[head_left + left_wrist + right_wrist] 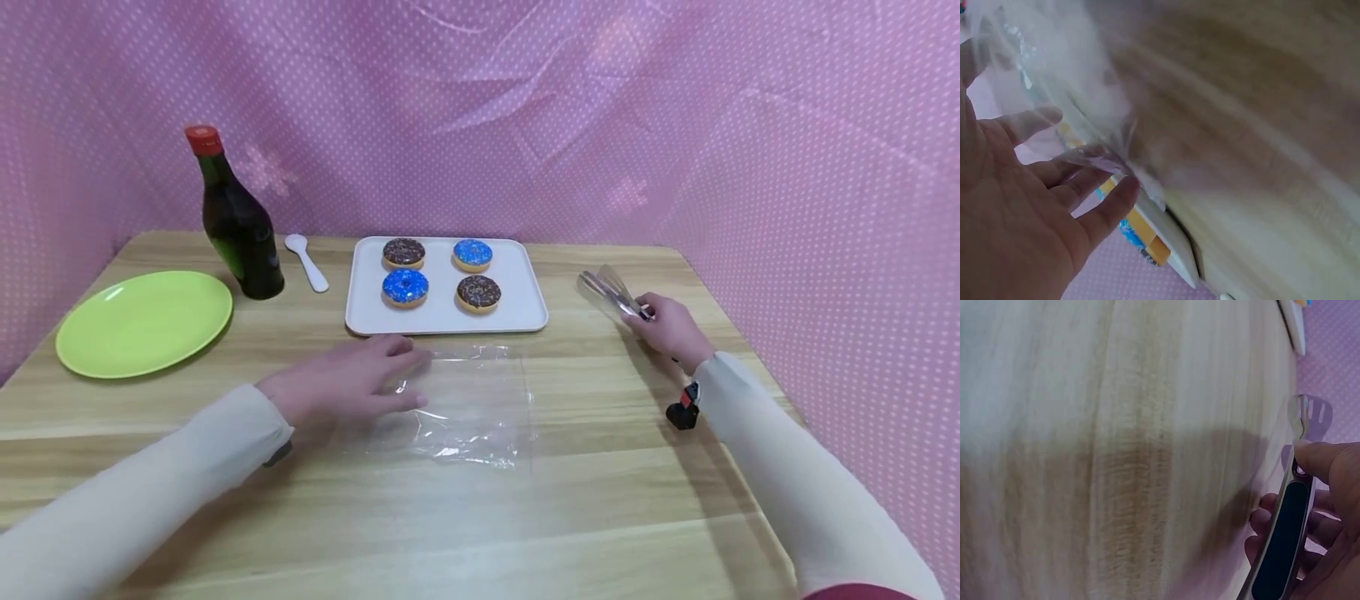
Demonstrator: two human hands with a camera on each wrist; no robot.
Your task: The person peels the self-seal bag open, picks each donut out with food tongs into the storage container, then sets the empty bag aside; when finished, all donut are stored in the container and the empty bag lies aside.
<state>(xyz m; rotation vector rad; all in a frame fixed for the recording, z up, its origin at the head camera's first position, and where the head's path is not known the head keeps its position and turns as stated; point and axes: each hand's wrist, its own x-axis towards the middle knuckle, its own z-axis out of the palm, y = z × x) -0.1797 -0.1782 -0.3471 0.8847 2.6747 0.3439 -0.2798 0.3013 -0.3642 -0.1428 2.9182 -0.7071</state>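
My right hand (672,331) grips a pair of tongs (604,292) at the right of the table. In the right wrist view the tongs' dark-inlaid handle (1282,540) lies in the palm, thumb on top, with see-through slotted tips beyond. My left hand (352,379) reaches over a clear plastic bag (472,408) lying flat mid-table. Its fingers (1110,209) are spread and loosely bent, touching the film in the left wrist view. Behind the bag stands a white tray (517,292) bearing blue doughnuts (406,287) and chocolate doughnuts (478,292) with sprinkles.
A green plate (142,325) lies at the left. Beside it stands a dark bottle (238,225) with a red cap, and a white spoon (307,265) rests between bottle and tray. Pink dotted cloth (480,125) hangs behind and along the sides of the wooden table (450,533).
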